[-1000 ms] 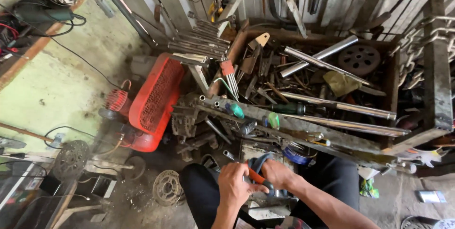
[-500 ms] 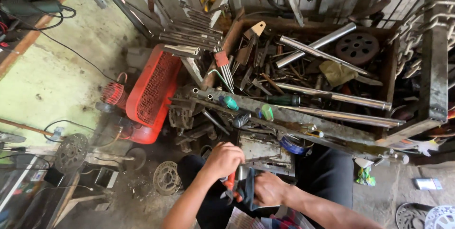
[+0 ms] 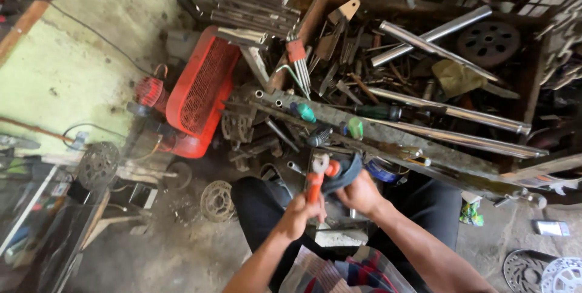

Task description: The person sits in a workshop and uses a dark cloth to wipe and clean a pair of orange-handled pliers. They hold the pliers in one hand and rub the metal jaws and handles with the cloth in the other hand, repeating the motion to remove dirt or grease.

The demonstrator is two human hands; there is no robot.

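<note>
Nearest the camera, left hand [image 3: 300, 214] grip closed on the red handles of pliers [image 3: 315, 175], jaws up. Just right of it, right hand [image 3: 362, 194] grip closed on a dark strap [image 3: 342, 173], which touches the pliers' head. Beyond both grips: green-handled screwdrivers [image 3: 303, 111] in a steel rail [image 3: 388, 144]. Far left: red compressor [image 3: 200, 90].

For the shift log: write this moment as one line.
left hand: grips orange-handled tool | right hand: holds dark rubber piece | tool head at rubber piece
</note>
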